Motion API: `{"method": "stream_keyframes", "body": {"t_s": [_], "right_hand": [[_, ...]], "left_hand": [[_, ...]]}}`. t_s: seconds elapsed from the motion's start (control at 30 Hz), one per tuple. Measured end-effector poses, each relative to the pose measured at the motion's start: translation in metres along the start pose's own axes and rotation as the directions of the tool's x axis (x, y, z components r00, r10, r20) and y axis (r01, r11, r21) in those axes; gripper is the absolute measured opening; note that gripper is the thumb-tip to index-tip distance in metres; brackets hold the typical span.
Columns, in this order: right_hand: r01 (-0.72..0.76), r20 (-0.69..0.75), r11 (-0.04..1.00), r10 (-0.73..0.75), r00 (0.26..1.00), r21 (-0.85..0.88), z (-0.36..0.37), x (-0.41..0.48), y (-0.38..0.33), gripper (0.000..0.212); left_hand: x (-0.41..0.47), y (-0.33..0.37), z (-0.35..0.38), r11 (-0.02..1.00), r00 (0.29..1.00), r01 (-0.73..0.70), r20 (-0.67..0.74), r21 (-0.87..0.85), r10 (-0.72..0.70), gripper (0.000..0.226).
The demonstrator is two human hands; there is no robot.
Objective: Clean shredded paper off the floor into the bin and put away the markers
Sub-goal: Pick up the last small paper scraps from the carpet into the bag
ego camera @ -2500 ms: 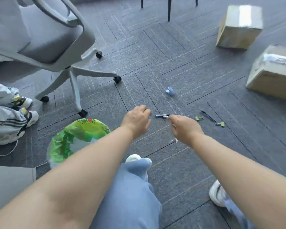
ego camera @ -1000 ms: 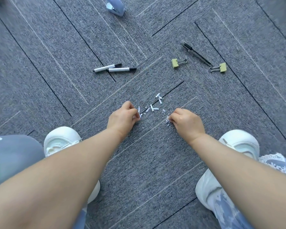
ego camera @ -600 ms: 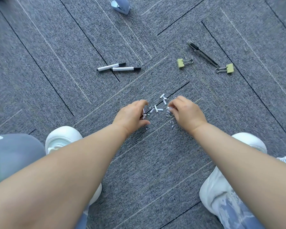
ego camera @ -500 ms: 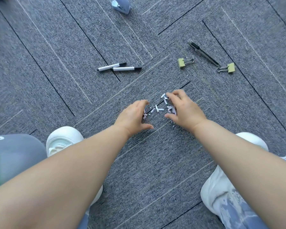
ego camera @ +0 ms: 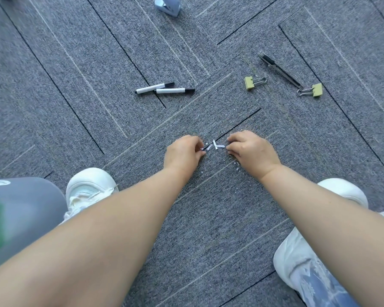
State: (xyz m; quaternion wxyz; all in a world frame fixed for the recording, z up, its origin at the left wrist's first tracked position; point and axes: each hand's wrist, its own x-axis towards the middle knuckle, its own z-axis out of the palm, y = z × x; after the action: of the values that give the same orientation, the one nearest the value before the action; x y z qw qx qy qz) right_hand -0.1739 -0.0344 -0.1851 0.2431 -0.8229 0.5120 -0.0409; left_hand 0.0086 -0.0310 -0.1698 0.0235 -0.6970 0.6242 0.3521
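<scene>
I read both forearms extended forward and down; left hand (ego camera: 184, 151) and right hand (ego camera: 249, 149) knuckles-up, fingers curled inward, near each other.

Small white scraps of shredded paper (ego camera: 215, 144) lie flat on the grey floor at frame centre, with finer bits (ego camera: 237, 166) scattered lower right. Two white markers (ego camera: 164, 89) with black caps lie flat above, nearly end to end, touching.

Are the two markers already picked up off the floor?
No, both markers lie on the grey carpet beyond the hands, touched by neither the left hand nor the right hand.
</scene>
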Motion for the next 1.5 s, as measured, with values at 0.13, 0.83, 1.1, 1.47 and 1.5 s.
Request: {"method": "stream_keyframes", "body": {"t_s": [0.13,0.83,1.1,1.47,1.5], "right_hand": [[0.036,-0.053,0.999,-0.038,0.998,-0.036,0.006,-0.007,0.002,0.019],[-0.069,-0.158,0.996,0.077,0.984,0.056,0.015,-0.025,0.001,0.007],[-0.061,-0.127,0.998,0.063,0.99,0.016,0.019,-0.025,0.003,0.02],[-0.09,-0.076,0.996,0.088,0.993,-0.026,0.022,-0.024,0.001,0.025],[-0.101,-0.066,0.995,0.099,0.993,-0.024,0.021,-0.023,0.001,0.025]], "left_hand": [[-0.005,-0.005,0.0,0.994,0.996,-0.093,0.002,0.053,0.093,0.015],[-0.004,-0.007,-0.007,0.963,0.975,-0.22,0.041,0.153,0.217,0.024],[-0.017,-0.018,0.004,0.923,0.935,-0.352,0.016,0.158,0.354,0.039],[-0.002,-0.006,0.0,0.949,0.968,-0.248,0.021,0.194,0.249,0.018],[-0.001,-0.006,0.0,0.945,0.966,-0.258,0.027,0.202,0.258,0.019]]}}
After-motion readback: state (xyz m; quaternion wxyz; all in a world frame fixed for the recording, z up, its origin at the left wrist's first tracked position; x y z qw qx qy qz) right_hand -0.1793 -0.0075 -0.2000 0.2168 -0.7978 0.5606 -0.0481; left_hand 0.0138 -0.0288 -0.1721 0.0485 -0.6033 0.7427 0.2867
